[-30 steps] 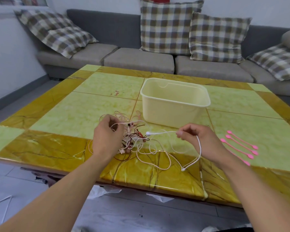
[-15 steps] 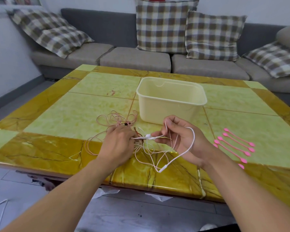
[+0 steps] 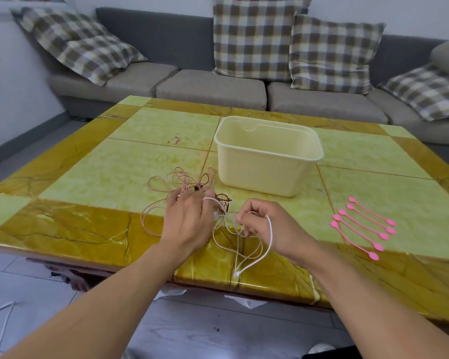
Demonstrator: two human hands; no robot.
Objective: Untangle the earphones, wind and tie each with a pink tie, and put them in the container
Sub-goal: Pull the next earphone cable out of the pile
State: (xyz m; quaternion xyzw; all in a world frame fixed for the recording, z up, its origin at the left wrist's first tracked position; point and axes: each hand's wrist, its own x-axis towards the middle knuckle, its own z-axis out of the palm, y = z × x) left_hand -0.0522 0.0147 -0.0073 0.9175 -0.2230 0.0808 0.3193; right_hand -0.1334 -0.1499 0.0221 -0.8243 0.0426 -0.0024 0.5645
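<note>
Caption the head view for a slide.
Both hands work tangled earphones beside container and pink ties.

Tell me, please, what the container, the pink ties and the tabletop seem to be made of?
Container: cream plastic by the look, thin-walled with a rolled rim and a smooth, dull sheen. Pink ties: probably soft silicone or rubber, thin matte strips with rounded ends. Tabletop: glossy, veined like polished marble or an imitation; it mirrors light at the near edge.

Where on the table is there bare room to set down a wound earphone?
Bare tabletop lies between the container and the pink ties, and over the left green tile beside the tangled earphones. It is crowded at the near edge, where the left hand and right hand work the cords.
</note>
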